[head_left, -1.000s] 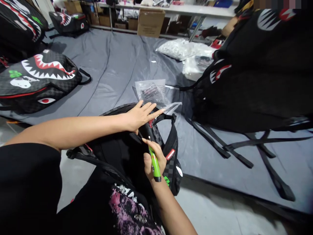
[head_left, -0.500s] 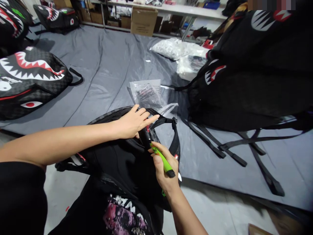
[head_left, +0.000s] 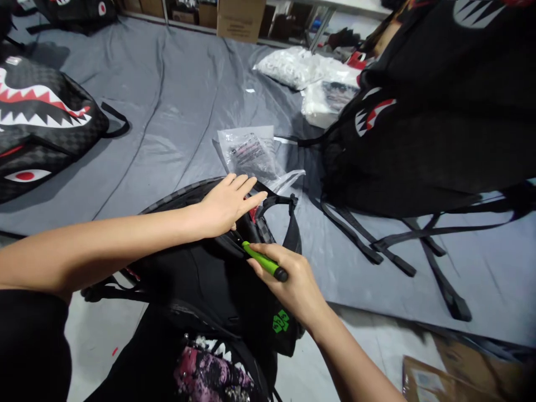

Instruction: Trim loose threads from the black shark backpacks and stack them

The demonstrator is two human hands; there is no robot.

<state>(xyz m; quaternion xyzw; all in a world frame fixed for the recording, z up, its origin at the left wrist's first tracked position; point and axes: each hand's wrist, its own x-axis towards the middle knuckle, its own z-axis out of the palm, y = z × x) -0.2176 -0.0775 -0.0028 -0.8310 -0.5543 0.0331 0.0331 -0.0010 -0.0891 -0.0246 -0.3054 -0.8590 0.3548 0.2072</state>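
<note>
A black backpack (head_left: 201, 279) with a checkered edge lies opened in front of me, at the table's near edge. My left hand (head_left: 228, 204) rests on its upper rim with the fingers stretched out and apart; the thumb is mostly hidden below. In my right hand (head_left: 288, 273) is a green marker (head_left: 266, 262) with a black end, its dark front end at the bag's edge just under the left hand. What the tip touches is too dark to tell. A strap (head_left: 293, 229) loops beside the right hand.
A grey cloth (head_left: 188, 111) covers the table. Beyond the bag lies a clear plastic packet (head_left: 247, 151), with white plastic bags (head_left: 288, 67) farther back. Shark-mouth backpacks stand at left (head_left: 46, 123) and right (head_left: 427, 134). A cardboard box (head_left: 240, 19) is behind.
My right hand has shifted slightly left and up with the marker, and its wrist has turned. The left hand stays on the rim. The view has tilted down a little.
</note>
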